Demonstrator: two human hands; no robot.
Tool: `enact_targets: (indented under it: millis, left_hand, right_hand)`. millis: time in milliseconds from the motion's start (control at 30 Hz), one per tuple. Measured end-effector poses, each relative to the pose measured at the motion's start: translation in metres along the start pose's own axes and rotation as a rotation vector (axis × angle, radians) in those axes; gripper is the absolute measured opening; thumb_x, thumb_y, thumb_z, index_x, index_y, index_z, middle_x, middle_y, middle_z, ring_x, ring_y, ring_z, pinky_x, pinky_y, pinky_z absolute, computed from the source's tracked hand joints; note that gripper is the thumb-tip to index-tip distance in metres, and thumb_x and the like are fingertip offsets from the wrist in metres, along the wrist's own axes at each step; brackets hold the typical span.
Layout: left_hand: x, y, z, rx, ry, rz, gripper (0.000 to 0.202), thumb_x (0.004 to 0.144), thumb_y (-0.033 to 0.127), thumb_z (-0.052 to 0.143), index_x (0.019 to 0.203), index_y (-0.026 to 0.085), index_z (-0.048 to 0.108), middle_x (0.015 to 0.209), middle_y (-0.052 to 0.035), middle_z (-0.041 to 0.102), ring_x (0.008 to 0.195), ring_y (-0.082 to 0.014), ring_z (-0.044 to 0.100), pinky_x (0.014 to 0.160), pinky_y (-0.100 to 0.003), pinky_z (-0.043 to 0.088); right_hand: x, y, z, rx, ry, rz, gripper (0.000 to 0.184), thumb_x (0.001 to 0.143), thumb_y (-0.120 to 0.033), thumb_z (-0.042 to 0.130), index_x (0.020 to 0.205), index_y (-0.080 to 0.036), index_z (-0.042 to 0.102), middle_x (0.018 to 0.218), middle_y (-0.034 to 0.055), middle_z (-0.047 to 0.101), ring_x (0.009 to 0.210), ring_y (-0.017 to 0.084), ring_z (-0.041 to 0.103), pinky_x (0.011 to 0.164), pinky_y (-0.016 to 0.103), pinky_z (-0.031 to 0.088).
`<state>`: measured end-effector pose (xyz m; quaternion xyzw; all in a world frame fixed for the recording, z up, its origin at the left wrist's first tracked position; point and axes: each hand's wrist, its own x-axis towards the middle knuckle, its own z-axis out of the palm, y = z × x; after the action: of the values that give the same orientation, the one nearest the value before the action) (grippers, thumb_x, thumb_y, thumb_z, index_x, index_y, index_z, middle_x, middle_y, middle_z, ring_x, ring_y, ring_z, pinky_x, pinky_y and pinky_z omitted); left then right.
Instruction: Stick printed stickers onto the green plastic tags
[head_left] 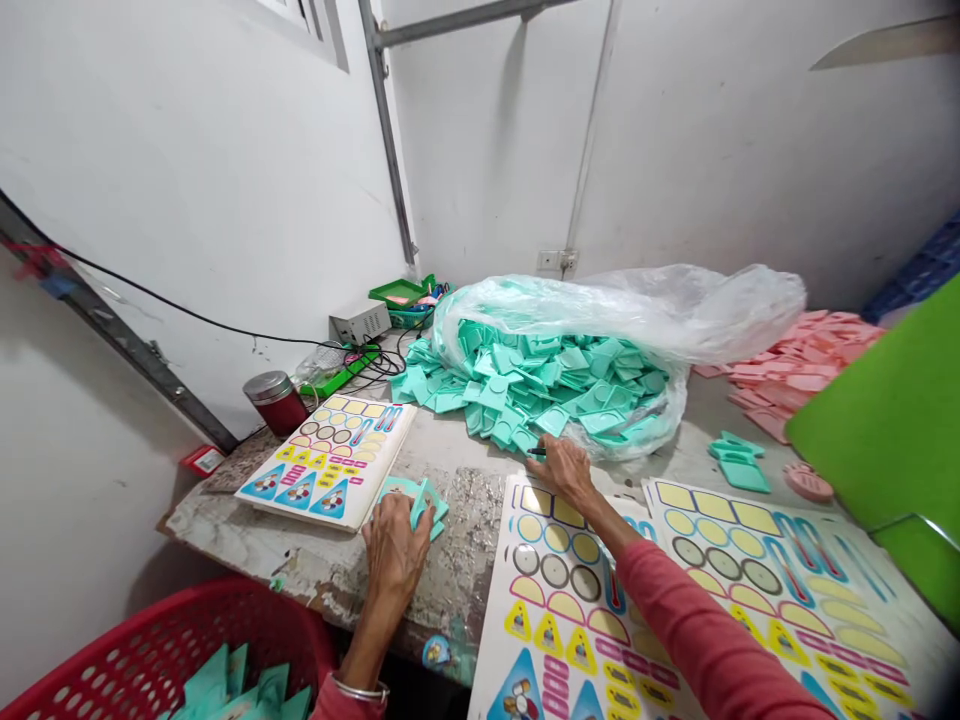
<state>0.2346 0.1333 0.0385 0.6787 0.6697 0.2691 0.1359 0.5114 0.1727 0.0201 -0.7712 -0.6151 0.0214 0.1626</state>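
My left hand (396,545) is at the table's near edge, fingers curled over a few flat teal plastic pieces (429,505). My right hand (568,468) reaches to the front edge of a big heap of similar teal plastic pieces (517,390). A thin dark tool (537,452) sticks out from its fingers; its full shape is hidden. Under the right forearm lies a printed sticker sheet (531,575) with yellow, blue and pink shapes. Left of my left hand rests a stack of the same sticker sheets (322,460).
A clear plastic bag (637,310) partly covers the teal heap. Pink pieces (806,365) lie at the right, by a green panel (892,420). More sticker sheets (787,580) lie at right. A red basket (172,640) holds teal pieces below; a dark red canister (275,402) stands left.
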Motion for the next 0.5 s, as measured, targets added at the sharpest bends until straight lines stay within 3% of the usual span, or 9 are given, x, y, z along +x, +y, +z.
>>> enact_targets:
  millis: [100, 200, 267, 367, 433, 500]
  left_hand:
    - [-0.001, 0.008, 0.0, 0.11, 0.113, 0.047, 0.029, 0.082, 0.022, 0.058, 0.109, 0.012, 0.059, 0.131, -0.0217, 0.05, 0.12, -0.0394, 0.047, 0.1, -0.059, 0.038]
    - [-0.014, 0.032, 0.004, 0.165, 0.094, 0.315, 0.036, 0.083, 0.017, 0.057, 0.119, 0.013, 0.055, 0.136, -0.0174, 0.048, 0.125, -0.0351, 0.045, 0.103, -0.053, 0.04]
    - [-0.028, 0.056, 0.01, 0.161, -0.018, 0.515, 0.045, 0.081, 0.014, 0.059, 0.126, 0.013, 0.051, 0.138, -0.0156, 0.049, 0.128, -0.0334, 0.044, 0.11, -0.054, 0.035]
    - [-0.052, 0.091, 0.021, 0.144, -0.303, 0.705, 0.056, 0.078, 0.013, 0.061, 0.132, 0.01, 0.046, 0.135, -0.0165, 0.053, 0.127, -0.0324, 0.047, 0.115, -0.054, 0.027]
    - [-0.066, 0.108, 0.025, 0.148, -0.499, 0.72, 0.046, 0.08, 0.01, 0.054, 0.126, 0.008, 0.05, 0.124, -0.0168, 0.061, 0.117, -0.031, 0.055, 0.109, -0.05, 0.037]
    - [-0.077, 0.116, 0.027, 0.141, -0.614, 0.683, 0.036, 0.085, 0.007, 0.042, 0.118, 0.01, 0.055, 0.111, -0.0152, 0.066, 0.104, -0.029, 0.063, 0.095, -0.044, 0.048]
  right_hand:
    - [-0.004, 0.001, -0.011, -0.064, 0.041, -0.112, 0.017, 0.085, -0.025, 0.054, 0.095, -0.014, 0.064, 0.094, 0.0138, 0.069, 0.097, 0.028, 0.057, 0.078, 0.036, 0.031]
    - [-0.026, 0.005, -0.038, -0.105, 0.018, -0.287, 0.012, 0.085, -0.018, 0.052, 0.087, -0.016, 0.063, 0.09, 0.01, 0.069, 0.094, 0.024, 0.055, 0.08, 0.036, 0.029]
    - [-0.05, 0.006, -0.059, -0.12, -0.038, -0.419, 0.009, 0.083, -0.015, 0.054, 0.081, -0.018, 0.062, 0.085, 0.007, 0.069, 0.09, 0.021, 0.055, 0.079, 0.034, 0.028]
    - [-0.09, 0.004, -0.083, -0.129, -0.107, -0.61, 0.011, 0.082, -0.011, 0.055, 0.077, -0.02, 0.059, 0.078, 0.0035, 0.067, 0.08, 0.018, 0.054, 0.076, 0.033, 0.029]
    - [-0.113, 0.005, -0.095, -0.114, -0.128, -0.668, 0.013, 0.083, -0.01, 0.054, 0.076, -0.02, 0.058, 0.077, 0.0025, 0.066, 0.077, 0.017, 0.053, 0.075, 0.034, 0.03]
    - [-0.129, 0.012, -0.103, -0.053, -0.138, -0.633, 0.009, 0.083, -0.012, 0.057, 0.082, -0.021, 0.059, 0.081, 0.0023, 0.067, 0.08, 0.018, 0.055, 0.077, 0.033, 0.032]
